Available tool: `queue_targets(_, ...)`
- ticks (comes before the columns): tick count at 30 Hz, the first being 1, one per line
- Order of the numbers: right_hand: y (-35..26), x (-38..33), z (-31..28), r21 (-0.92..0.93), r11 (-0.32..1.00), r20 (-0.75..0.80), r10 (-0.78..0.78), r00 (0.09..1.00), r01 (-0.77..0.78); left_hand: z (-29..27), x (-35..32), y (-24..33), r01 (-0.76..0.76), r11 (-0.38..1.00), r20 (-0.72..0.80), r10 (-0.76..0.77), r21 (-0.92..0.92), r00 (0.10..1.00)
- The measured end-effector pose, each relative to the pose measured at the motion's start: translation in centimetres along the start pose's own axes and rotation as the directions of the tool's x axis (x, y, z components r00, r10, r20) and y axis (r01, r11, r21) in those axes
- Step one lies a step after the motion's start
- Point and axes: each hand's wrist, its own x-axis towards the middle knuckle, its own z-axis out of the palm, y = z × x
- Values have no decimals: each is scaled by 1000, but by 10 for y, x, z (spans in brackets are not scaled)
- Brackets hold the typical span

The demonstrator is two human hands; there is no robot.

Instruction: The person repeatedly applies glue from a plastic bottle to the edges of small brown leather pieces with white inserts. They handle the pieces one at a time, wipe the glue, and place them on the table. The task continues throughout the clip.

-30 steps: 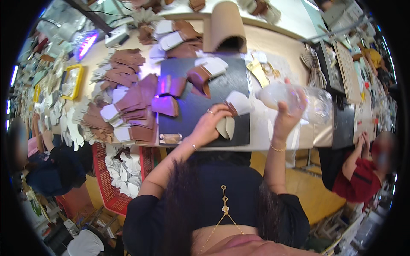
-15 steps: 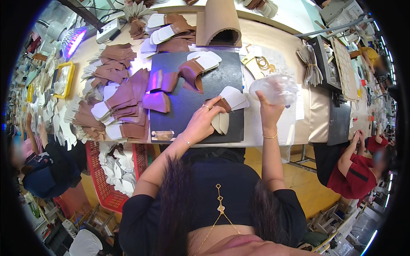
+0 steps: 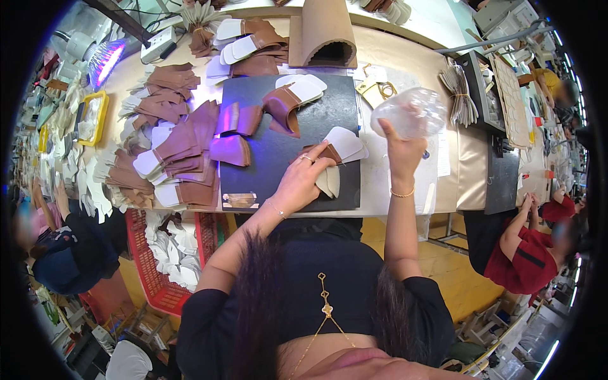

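Note:
My left hand (image 3: 303,179) is closed over a small brown leather piece (image 3: 330,152) with white tabs (image 3: 345,144) on its far end and a beige flap (image 3: 329,182) on its near side. It presses the piece against a black mat (image 3: 253,183). To the right, my right hand (image 3: 405,152) grips a clear plastic bottle (image 3: 411,114) raised above the table; the fingers show through its wall. Further back on the mat sit a folded brown leather piece with white tabs (image 3: 285,104) and curved brown pieces (image 3: 231,150).
Stacks of brown and white leather pieces (image 3: 183,152) cover the table's left side. Behind the mat stands an arched brown block (image 3: 324,31). A lit lamp (image 3: 104,63) leans in at far left. A red basket (image 3: 149,278) of white scraps is below. Co-workers sit at both sides.
The bottle in my right hand has risen slightly and shifted a little to the right, and it looks less blurred. My left hand stays on the leather piece.

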Motion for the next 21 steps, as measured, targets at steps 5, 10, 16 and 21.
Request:
queue_targets(5, -3, -7, -18, 236, 972, -97, 7, 995, 16, -7, 2, 1, 17, 997, 19, -16, -79, 1000)
queue_targets(10, -11, -16, -25, 391, 920, -106, 4, 994, 38, -12, 1, 5, 79, 892, -13, -95, -444, 995)
queue_targets(16, -5, -52, -10, 526, 848, 69, 29, 997, -62, -11, -2, 2, -12, 980, 83, 29, -197, 996)
queue_targets(21, 3, -87, 9, 459, 884, 321, -76, 944, -85, -14, -2, -3, -16, 987, 117, 35, -159, 993)
